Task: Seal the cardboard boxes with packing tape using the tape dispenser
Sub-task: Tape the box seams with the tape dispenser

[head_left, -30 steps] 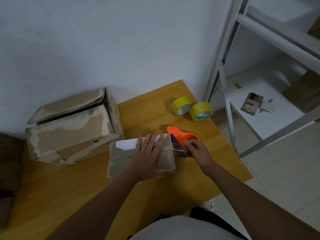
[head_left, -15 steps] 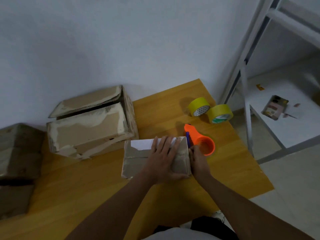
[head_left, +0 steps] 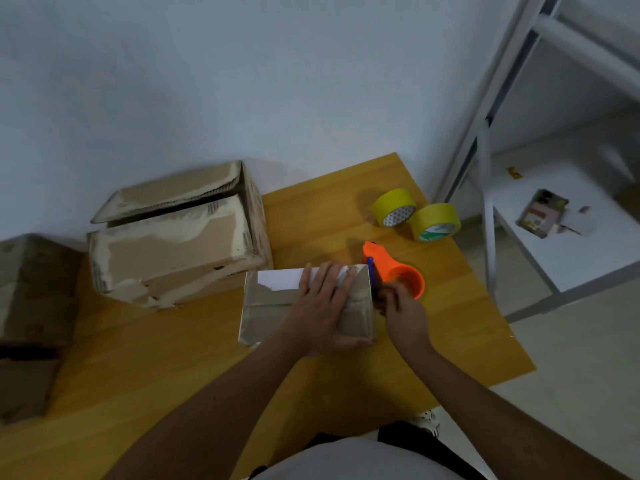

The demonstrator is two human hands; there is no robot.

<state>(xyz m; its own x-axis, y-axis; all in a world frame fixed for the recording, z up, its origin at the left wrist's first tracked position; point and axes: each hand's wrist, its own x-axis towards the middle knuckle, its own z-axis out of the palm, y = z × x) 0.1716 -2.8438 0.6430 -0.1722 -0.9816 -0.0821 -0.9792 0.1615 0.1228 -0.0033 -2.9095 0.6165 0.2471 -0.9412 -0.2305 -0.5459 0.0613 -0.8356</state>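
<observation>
A small cardboard box (head_left: 266, 306) lies on the wooden table (head_left: 173, 375), a white label on its far top edge. My left hand (head_left: 322, 306) lies flat on its top with fingers spread, the thumb hooked over the near edge. An orange tape dispenser (head_left: 403, 277) lies on the table against the box's right end, its ring facing up. My right hand (head_left: 403, 313) is at that right end, its curled fingers over the near rim of the dispenser. The fingertips are hidden between box and dispenser.
A larger worn cardboard box (head_left: 173, 244) with a raised flap stands behind the small one. Another box (head_left: 31, 306) sits at the left edge. Two yellow tape rolls (head_left: 394, 206) (head_left: 434, 221) lie near the table's far right corner. A white metal shelf rack (head_left: 485, 168) stands right of the table.
My right hand lowered the dispenser from the box's top edge onto the table, went to the box's right end, and now reaches back onto the dispenser. The left hand stayed put.
</observation>
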